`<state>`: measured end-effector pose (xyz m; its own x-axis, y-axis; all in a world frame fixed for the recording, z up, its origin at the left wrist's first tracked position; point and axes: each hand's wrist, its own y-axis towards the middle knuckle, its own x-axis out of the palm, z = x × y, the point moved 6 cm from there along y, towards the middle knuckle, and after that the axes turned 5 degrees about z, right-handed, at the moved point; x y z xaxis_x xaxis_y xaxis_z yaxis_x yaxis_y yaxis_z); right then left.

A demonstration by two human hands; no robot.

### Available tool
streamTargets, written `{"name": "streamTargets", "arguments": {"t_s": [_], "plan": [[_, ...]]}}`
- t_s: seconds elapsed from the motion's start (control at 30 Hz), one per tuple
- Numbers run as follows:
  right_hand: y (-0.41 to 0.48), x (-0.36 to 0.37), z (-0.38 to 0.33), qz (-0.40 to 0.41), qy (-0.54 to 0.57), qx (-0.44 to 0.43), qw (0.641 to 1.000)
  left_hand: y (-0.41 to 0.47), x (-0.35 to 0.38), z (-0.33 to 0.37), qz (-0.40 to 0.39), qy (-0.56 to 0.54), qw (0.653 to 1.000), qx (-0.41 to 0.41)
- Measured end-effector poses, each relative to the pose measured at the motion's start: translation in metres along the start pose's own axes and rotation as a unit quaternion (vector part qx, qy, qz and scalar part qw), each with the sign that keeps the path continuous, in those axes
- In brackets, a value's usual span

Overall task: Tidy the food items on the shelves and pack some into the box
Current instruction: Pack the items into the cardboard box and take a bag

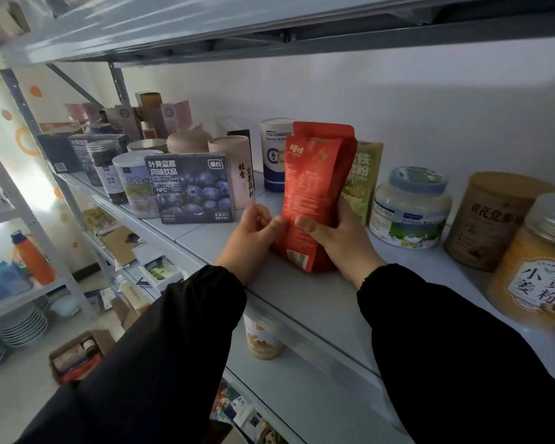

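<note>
A red food pouch (314, 174) stands upright on the grey metal shelf (302, 290), its base near the front edge. My right hand (340, 241) grips its lower right side, thumb across the front. My left hand (253, 232) pinches the pouch's lower left edge with curled fingers. A dark blueberry drink box (188, 187) stands just left of my left hand. On the floor at lower left sits an open cardboard box (77, 354) with several items inside.
Behind the pouch stand a white-and-blue canister (274, 155), a green carton (364, 177) and a pale tube (237, 168). To the right are a white tub (410, 206), a brown canister (491, 219) and a yellow jar (539, 264). Stacked plates (16, 328) rest at far left.
</note>
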<state>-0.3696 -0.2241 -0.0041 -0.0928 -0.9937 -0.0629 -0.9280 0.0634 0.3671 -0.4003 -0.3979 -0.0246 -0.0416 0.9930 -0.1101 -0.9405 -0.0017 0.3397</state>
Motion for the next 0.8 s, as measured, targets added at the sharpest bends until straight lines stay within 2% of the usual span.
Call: {"name": "streamTargets", "arguments": {"t_s": [0.07,0.17,0.23,0.4,0.47,0.53,0.57,0.63,0.7,0.8], "plan": [[0.000,0.003,-0.004,-0.015,0.003,0.009,1.000,0.001,0.003,-0.001,-0.012,0.005,1.000,0.013],[0.001,0.007,-0.003,-0.043,0.075,0.071,0.994,0.003,-0.002,-0.003,0.004,-0.030,1.000,0.005],[0.002,0.008,-0.003,-0.059,0.072,0.060,0.994,0.005,-0.004,-0.005,0.008,-0.021,1.000,0.011],[0.003,0.003,0.009,-0.039,0.064,0.056,0.996,-0.001,-0.001,0.003,-0.007,-0.029,0.999,-0.012],[0.003,0.002,0.015,-0.033,0.059,0.076,0.995,-0.009,0.005,0.007,-0.052,-0.037,0.997,-0.048],[0.001,0.003,0.014,-0.028,0.029,0.079,0.996,-0.012,0.012,0.003,-0.097,-0.106,0.984,-0.105],[0.001,0.003,0.011,-0.023,0.002,0.067,0.997,-0.011,0.013,0.001,-0.114,-0.130,0.979,-0.105],[0.000,0.001,0.006,-0.012,-0.033,0.043,0.998,-0.013,0.015,0.003,-0.160,-0.106,0.980,-0.056],[0.001,-0.001,0.002,-0.013,-0.044,0.038,0.998,-0.012,0.015,0.002,-0.144,-0.076,0.986,-0.044],[0.000,-0.001,0.004,-0.040,-0.014,0.062,0.997,-0.013,0.012,0.002,-0.085,-0.109,0.989,-0.057]]}}
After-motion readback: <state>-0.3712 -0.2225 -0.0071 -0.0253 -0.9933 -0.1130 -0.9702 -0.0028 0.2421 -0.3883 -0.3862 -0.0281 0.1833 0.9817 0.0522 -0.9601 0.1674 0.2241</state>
